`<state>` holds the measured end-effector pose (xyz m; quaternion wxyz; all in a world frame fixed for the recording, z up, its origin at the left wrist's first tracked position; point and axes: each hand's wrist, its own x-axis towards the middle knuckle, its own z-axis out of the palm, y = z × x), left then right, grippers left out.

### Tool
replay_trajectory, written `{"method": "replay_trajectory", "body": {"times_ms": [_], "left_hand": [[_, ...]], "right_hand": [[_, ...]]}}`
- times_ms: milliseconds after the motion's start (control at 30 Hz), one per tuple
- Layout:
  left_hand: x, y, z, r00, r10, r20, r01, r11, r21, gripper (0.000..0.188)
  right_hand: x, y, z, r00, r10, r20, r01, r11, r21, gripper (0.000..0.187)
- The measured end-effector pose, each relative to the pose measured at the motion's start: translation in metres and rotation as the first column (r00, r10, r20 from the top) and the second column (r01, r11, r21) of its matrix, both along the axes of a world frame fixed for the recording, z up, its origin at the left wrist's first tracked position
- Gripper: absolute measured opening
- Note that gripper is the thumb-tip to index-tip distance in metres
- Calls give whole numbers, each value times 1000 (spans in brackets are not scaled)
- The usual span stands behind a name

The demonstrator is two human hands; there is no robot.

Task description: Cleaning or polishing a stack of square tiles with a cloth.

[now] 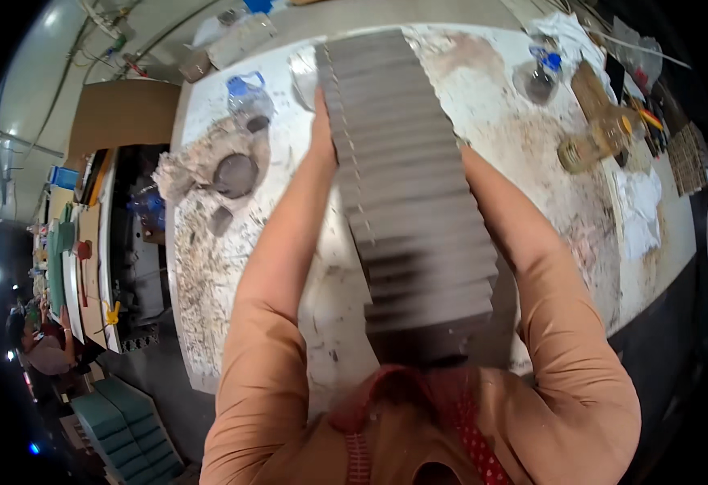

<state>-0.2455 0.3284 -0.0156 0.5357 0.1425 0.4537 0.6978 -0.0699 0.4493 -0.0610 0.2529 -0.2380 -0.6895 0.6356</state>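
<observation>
A long, ridged stack of grey-brown layers [410,145] lay lengthwise over the middle of the white table [491,109], its near end close to the person's body, in front of the red apron [469,428]. The left hand [322,129] was pressed along the stack's left side, thumb pointing away from the body, grasping it near the far half. The right hand [464,152] was at the opposite side, but mostly hidden behind the stack's edge — I could not tell how its fingers were set. Reaching along both sides probably served to squeeze the loose-looking layers together and keep them from slipping out of line. A row of pale dashes [344,137] ran down the left part of the top.

The clutter sat off to the sides, which seemed to leave the stack room in the middle: on the left a clear jug [249,95] and a dark round bowl [235,175], on the right a bottle of yellowish liquid [596,144] and a crumpled white cloth [639,214] — all apart from the hands.
</observation>
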Motion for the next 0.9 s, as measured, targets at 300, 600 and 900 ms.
{"method": "replay_trajectory", "body": {"times_ms": [300, 600, 900], "left_hand": [[75, -179, 3, 910, 221, -352, -217, 975, 49, 82], [228, -255, 22, 951, -103, -291, 53, 984, -173, 93], [225, -255, -34, 758, -15, -653, -28, 998, -56, 93]], "right_hand": [[142, -85, 65, 957, -261, -123, 146, 804, -576, 48], [172, -236, 115, 950, -310, -32, 286, 907, -310, 77], [173, -247, 85, 903, -430, -10, 430, 902, 39, 64]]}}
